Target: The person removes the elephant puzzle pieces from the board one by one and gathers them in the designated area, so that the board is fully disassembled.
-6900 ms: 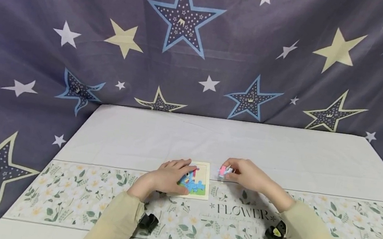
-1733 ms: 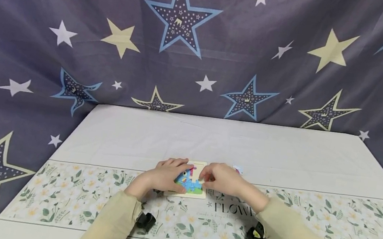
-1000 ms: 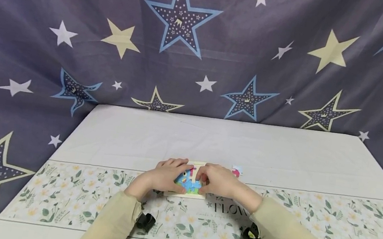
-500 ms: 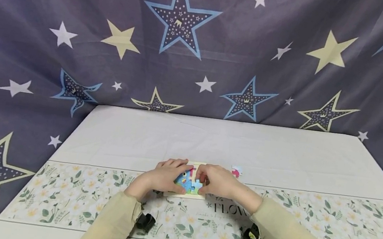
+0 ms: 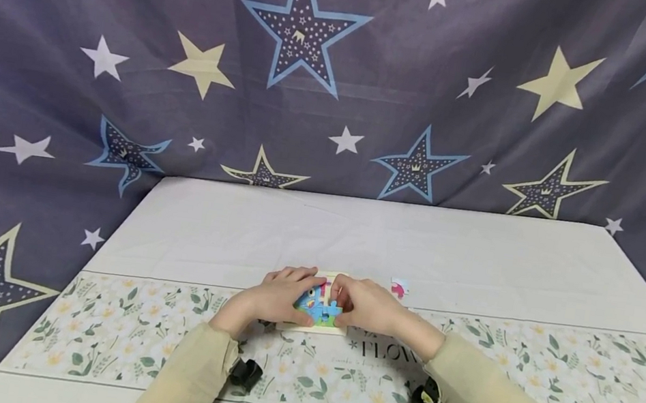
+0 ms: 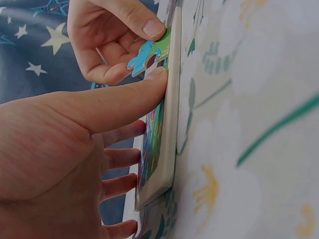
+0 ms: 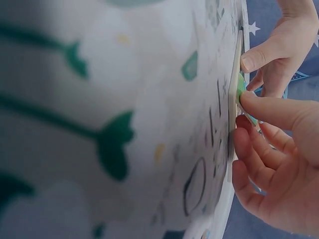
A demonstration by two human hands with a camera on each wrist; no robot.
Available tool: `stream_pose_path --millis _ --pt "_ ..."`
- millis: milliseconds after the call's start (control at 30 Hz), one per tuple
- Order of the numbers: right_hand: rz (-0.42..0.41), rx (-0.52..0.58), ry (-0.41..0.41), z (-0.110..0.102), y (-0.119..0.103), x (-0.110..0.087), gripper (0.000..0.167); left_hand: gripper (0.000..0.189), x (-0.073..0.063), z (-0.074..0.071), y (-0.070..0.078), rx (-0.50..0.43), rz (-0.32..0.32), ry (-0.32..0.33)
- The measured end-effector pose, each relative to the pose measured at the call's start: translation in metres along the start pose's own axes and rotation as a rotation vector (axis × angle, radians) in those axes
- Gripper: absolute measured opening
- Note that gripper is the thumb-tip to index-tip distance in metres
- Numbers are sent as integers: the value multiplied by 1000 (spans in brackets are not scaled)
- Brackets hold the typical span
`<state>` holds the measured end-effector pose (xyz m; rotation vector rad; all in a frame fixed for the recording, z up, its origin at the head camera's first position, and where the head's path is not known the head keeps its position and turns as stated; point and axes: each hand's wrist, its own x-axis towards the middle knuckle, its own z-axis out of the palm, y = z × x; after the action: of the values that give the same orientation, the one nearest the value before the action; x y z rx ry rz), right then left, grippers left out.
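Note:
A small jigsaw puzzle in a pale wooden frame (image 5: 294, 327) lies on the table, with a blue cartoon animal on its fitted pieces. Spread over its left side is my left hand (image 5: 278, 297), the thumb on the near edge and fingers along the frame, pressing it. My right hand (image 5: 373, 307) is at the right side, pinching a blue and green puzzle piece (image 6: 152, 52) between thumb and fingers. That piece is tilted up out of the frame in the left wrist view. Bare pale backing shows near the upper right. The right fingers hide part of the frame.
A loose pink and white puzzle piece (image 5: 399, 288) lies right of the frame, behind my right hand. The white table cover (image 5: 233, 223) has a floral band (image 5: 520, 387) across it. A star-patterned curtain (image 5: 335, 114) hangs behind the table.
Earlier my right hand held a pink and pale piece beside the frame; a pink piece now lies farther right. Since then my right hand came to the frame and tilted up the blue-green piece.

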<state>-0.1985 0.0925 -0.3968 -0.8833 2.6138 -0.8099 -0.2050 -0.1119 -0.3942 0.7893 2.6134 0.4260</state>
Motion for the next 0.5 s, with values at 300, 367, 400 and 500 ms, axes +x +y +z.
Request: stream_pose_path --millis 300,367,400,500 --pt "-36 13 18 2 2 -3 17 72 0 1 -1 7 4 3" --pt "-45 11 29 3 2 -3 16 72 0 0 -1 2 5 7" --pt "-48 11 34 2 2 -3 15 72 0 0 -1 0 5 6" --pt "-56 12 48 1 2 -4 15 73 -1 0 -1 0 5 2"
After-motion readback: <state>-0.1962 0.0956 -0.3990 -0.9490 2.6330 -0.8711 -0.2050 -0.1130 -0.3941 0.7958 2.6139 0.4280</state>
